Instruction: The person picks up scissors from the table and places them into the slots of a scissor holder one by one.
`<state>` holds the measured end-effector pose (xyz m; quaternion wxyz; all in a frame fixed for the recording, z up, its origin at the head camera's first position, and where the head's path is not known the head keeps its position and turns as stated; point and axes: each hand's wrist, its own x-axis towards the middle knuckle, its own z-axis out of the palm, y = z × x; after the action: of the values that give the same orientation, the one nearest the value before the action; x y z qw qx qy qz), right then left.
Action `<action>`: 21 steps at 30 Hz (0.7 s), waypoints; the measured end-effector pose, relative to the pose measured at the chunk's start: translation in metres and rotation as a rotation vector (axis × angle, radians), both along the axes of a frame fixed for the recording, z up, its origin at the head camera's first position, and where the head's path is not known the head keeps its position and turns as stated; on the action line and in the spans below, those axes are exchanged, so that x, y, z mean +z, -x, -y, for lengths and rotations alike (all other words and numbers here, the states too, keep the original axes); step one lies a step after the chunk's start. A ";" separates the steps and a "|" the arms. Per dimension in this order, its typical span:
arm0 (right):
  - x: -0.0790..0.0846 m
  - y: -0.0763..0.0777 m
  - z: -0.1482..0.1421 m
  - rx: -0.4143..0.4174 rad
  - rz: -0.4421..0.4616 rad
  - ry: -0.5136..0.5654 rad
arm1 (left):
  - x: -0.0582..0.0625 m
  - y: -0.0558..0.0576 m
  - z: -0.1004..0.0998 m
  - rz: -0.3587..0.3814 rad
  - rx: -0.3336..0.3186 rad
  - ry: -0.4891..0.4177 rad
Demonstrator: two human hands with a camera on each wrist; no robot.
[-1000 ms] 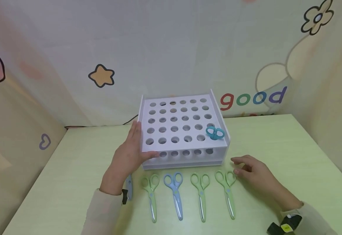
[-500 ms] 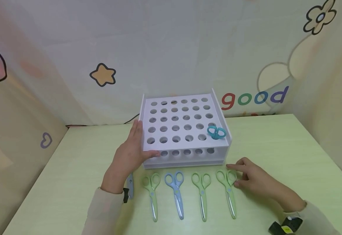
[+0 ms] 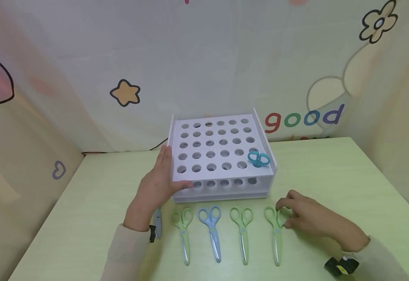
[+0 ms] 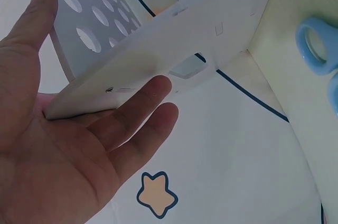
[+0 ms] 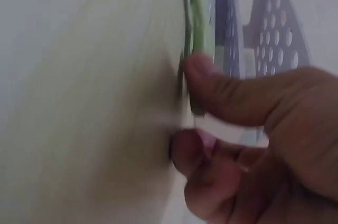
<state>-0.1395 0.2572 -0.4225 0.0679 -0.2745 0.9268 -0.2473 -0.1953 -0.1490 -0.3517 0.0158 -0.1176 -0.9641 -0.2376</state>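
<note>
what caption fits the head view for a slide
Left hand against a white rack bearing teal handles, right hand at the rightmost green scissors.

There are three green scissors, two blue scissors, one teal-handled pair and one white rack.

Rightmost green scissors before white holed rack

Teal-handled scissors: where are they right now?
In the head view, the teal-handled scissors are at the front right corner of the white perforated rack, handles showing above its top, beyond the rightmost green scissors.
</note>
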 end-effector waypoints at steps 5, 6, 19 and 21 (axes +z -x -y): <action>0.014 0.000 -0.016 0.014 0.163 0.009 | 0.000 0.000 0.001 -0.007 -0.004 0.000; 0.018 -0.001 -0.020 0.011 0.212 0.030 | 0.000 0.000 0.001 -0.008 -0.006 -0.001; 0.050 -0.002 -0.039 -0.069 0.460 0.445 | 0.001 -0.001 0.000 -0.025 -0.028 -0.009; 0.049 -0.002 -0.040 -0.076 0.420 0.493 | 0.001 -0.001 0.000 -0.025 -0.028 -0.023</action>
<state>-0.1378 0.2967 -0.3732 0.1800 -0.1910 0.8143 -0.5177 -0.1945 -0.1491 -0.3511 0.0258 -0.1340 -0.9592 -0.2476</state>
